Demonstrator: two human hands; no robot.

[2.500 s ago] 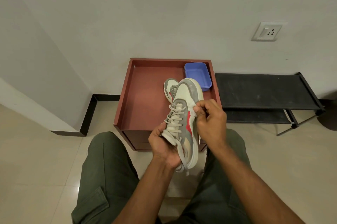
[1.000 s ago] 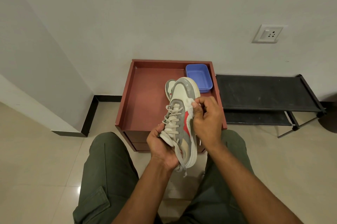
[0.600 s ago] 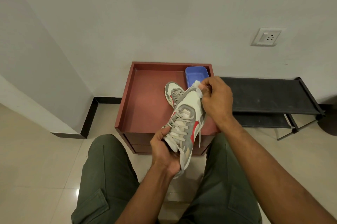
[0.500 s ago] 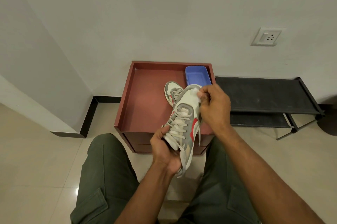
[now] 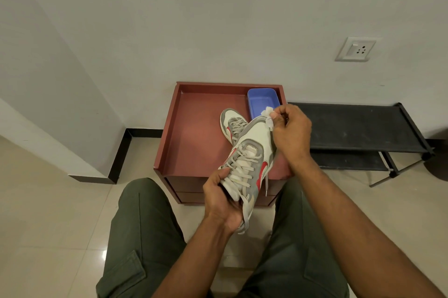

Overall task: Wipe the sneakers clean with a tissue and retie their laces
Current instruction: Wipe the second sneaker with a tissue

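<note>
Now the left hand (image 5: 221, 203) grips the sneaker (image 5: 249, 164) by its heel end, toe pointing away. At that toe, the right hand (image 5: 289, 131) pinches a crumpled tissue (image 5: 268, 115) against it. Just beyond lies the second sneaker (image 5: 231, 124).

Stand: a low red-brown wooden box table (image 5: 194, 142) with raised edges, standing on the shiny cream tile floor (image 5: 48, 225) against the wall.
On it, back right corner: a small blue plastic tray (image 5: 260, 100).
On it, just beside the tray: one grey, white and red sneaker (image 5: 230, 125), lying flat.
</note>
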